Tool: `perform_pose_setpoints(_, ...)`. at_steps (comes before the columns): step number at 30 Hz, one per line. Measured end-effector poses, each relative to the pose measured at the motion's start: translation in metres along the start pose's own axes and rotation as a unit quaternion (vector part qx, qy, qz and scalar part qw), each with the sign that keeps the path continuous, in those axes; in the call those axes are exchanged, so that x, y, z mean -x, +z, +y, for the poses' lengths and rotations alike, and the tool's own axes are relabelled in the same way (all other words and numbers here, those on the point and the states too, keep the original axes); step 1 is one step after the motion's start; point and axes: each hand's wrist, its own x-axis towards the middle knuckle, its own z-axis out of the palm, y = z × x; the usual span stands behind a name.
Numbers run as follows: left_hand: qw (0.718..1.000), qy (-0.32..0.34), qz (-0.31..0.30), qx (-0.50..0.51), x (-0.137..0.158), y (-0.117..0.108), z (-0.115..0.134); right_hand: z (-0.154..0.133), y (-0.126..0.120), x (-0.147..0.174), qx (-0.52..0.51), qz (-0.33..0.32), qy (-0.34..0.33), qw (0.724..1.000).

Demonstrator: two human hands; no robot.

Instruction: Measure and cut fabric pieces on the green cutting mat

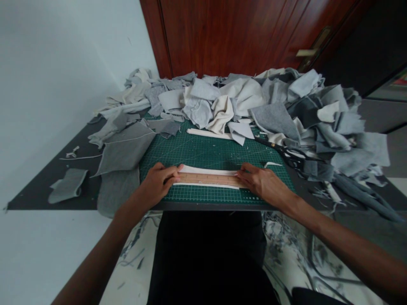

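A wooden ruler (pixel 206 178) lies crosswise on a strip of white fabric (pixel 211 170), whose edges show above and below it. Both rest on a green cutting mat (pixel 206 152) near the table's front edge. My left hand (pixel 162 180) is closed at the left end of the ruler, thumb and fingers pinching ruler and fabric together. At the other end my right hand (pixel 252 180) grips the ruler and the fabric's upper edge in the same way. The ruler's two ends are hidden under my hands.
Black scissors (pixel 286 153) lie right of the mat. Grey and white fabric scraps (pixel 203 99) are heaped along the back and right side. Grey cloth pieces (pixel 122 152) lie at left. A rolled white strip (pixel 210 134) sits at the mat's far side. Behind stands a brown door (pixel 229 38).
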Motion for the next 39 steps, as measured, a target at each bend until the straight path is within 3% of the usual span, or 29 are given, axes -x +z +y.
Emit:
perform_pose_setpoints(13,1.0,0.004,0.0,-0.012,0.0,0.002,-0.004,0.012,0.003,0.016,-0.016,0.013,0.032,0.999)
perform_pose_setpoints(21,0.999,0.011,0.019,-0.03,0.004,0.008,-0.007,0.046,0.013,0.001,-0.064,0.163,0.158,0.972)
perform_pose_setpoints(23,0.999,0.017,0.035,-0.035,0.006,0.011,-0.008,0.042,0.016,-0.001,-0.084,0.195,0.143,0.967)
perform_pose_setpoints(25,0.997,0.022,0.05,-0.049,0.008,0.013,-0.008,0.031,0.02,0.0,-0.123,0.205,0.078,0.968)
perform_pose_setpoints(29,0.989,0.056,0.096,-0.1,0.015,0.015,0.002,0.012,0.033,0.009,-0.187,0.163,-0.033,0.968)
perform_pose_setpoints(31,0.981,0.103,0.111,-0.124,0.018,0.017,0.012,0.01,0.039,0.012,-0.204,0.158,-0.045,0.965)
perform_pose_setpoints(35,0.966,0.204,0.085,-0.133,0.024,0.029,0.032,0.013,0.04,0.012,-0.214,0.144,-0.049,0.965)
perform_pose_setpoints(39,0.963,0.22,0.074,-0.14,0.023,0.047,0.043,0.012,0.034,0.007,-0.228,0.135,-0.037,0.964)
